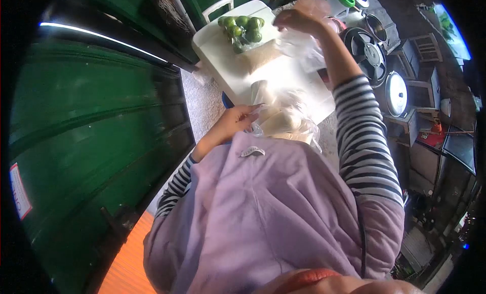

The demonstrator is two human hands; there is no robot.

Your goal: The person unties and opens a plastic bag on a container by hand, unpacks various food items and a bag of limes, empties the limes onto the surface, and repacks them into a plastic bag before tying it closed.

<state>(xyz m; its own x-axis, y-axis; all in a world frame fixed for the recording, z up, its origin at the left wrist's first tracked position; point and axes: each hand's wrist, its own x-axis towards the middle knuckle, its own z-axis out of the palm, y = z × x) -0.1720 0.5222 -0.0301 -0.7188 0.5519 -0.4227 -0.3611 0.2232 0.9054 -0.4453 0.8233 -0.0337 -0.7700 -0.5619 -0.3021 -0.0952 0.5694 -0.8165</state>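
At seven o'clock of the white worktop (211, 48), the left hand (240, 119) pinches clear plastic (256, 126); bagged green fruit (243, 29) lies at eleven; clear bags (287, 117) with pale contents sit at six; the right hand (294, 22) is at one, its grip unclear.

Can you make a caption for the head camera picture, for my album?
Left hand holding a clear plastic bag, right hand out near green fruit.

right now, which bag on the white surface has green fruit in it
The clear bag nearest the white handle; round green fruit shows through it. The bags nearer the left hand show only pale contents.
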